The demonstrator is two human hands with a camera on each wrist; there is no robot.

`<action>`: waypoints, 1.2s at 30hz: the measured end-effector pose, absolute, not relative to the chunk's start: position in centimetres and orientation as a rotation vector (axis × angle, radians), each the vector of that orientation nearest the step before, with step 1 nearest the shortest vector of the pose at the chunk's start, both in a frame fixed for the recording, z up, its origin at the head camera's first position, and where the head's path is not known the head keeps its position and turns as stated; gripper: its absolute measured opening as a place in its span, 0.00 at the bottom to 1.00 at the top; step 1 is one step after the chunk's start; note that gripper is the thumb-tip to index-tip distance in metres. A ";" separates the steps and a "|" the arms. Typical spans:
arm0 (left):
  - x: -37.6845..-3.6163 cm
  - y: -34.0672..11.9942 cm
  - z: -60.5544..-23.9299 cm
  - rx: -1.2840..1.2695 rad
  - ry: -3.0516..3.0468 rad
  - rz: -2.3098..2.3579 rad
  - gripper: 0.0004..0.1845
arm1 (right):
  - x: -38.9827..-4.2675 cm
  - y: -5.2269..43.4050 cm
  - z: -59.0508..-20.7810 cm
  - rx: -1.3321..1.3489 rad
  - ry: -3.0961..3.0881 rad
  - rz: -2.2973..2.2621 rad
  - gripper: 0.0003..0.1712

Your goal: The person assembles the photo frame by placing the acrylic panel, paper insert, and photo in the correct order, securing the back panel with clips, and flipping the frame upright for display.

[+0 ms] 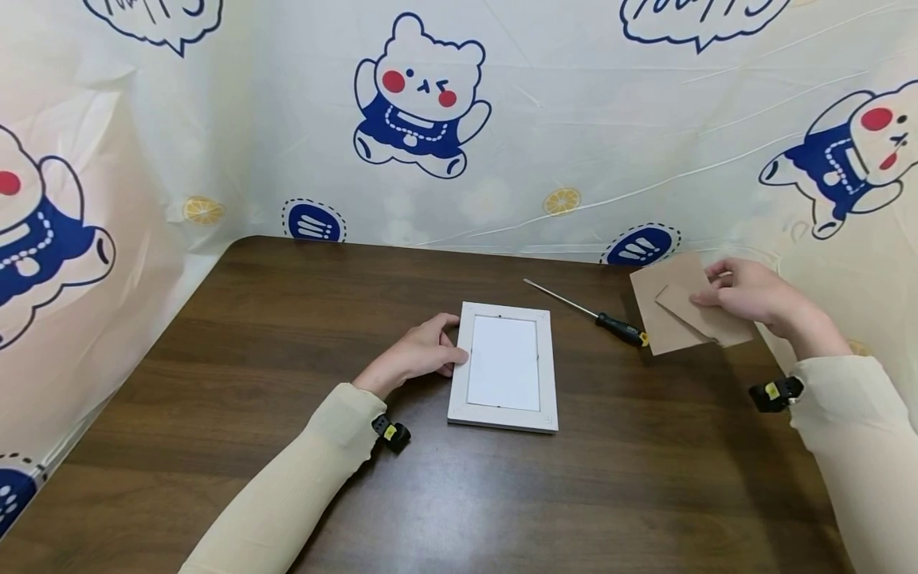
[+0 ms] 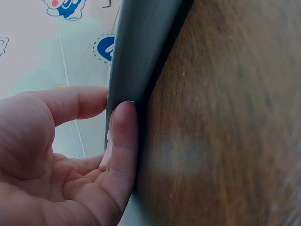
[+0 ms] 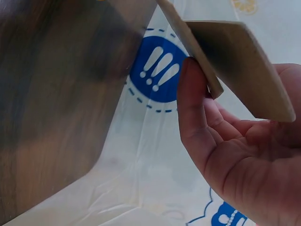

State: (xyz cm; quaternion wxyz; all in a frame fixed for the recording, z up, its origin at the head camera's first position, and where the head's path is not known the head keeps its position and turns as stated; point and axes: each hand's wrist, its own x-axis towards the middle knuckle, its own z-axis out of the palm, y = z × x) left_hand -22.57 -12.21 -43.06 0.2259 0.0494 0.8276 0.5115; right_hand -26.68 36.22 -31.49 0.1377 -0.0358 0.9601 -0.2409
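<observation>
A white picture frame [image 1: 504,418] lies flat on the table with a white sheet [image 1: 504,363] in its opening. My left hand [image 1: 428,349] holds the frame at its left side, the thumb over the edge. In the left wrist view the fingers [image 2: 123,146] lie curled along the frame's side wall [image 2: 141,47]. At the far right, my right hand [image 1: 753,296] pinches a brown cardboard backing board [image 1: 667,323] by its fold-out flap [image 1: 692,312], above the table. The right wrist view shows the flap [image 3: 244,66] tilted away from the board.
A screwdriver [image 1: 584,311] with a black handle lies between the frame and the board, its tip pointing to the back left. The brown wooden table [image 1: 287,359] meets a printed cloth [image 1: 538,119] at the back and sides.
</observation>
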 end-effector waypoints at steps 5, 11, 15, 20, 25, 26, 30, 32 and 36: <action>-22.6 -12.2 -43.0 0.133 2.286 1.407 0.40 | -26.2 35.2 -31.0 -0.103 2.785 -0.734 0.41; -22.6 -12.2 -43.0 0.129 2.278 1.412 0.41 | -25.6 33.5 -30.7 -0.122 2.804 -0.793 0.41; -22.5 -12.2 -42.9 0.130 2.272 1.412 0.41 | -25.3 32.2 -30.8 -0.152 2.807 -0.818 0.40; -22.6 -12.2 -42.9 0.133 2.271 1.409 0.41 | -24.7 30.4 -31.2 -0.160 2.784 -0.867 0.40; -22.7 -12.3 -43.0 0.134 2.268 1.408 0.41 | -24.2 28.6 -31.7 -0.168 2.775 -0.921 0.39; -22.7 -12.3 -43.0 0.132 2.265 1.410 0.41 | -24.1 28.3 -31.9 -0.170 2.776 -0.925 0.39; -22.8 -12.3 -43.1 0.132 2.255 1.423 0.40 | -23.8 27.0 -32.7 -0.183 2.761 -0.997 0.38; -22.8 -12.3 -43.1 0.132 2.252 1.426 0.40 | -23.7 26.4 -33.1 -0.186 2.732 -1.071 0.37; -22.7 -12.3 -43.0 0.135 2.250 1.430 0.40 | -23.3 25.1 -33.9 -0.172 2.659 -1.198 0.36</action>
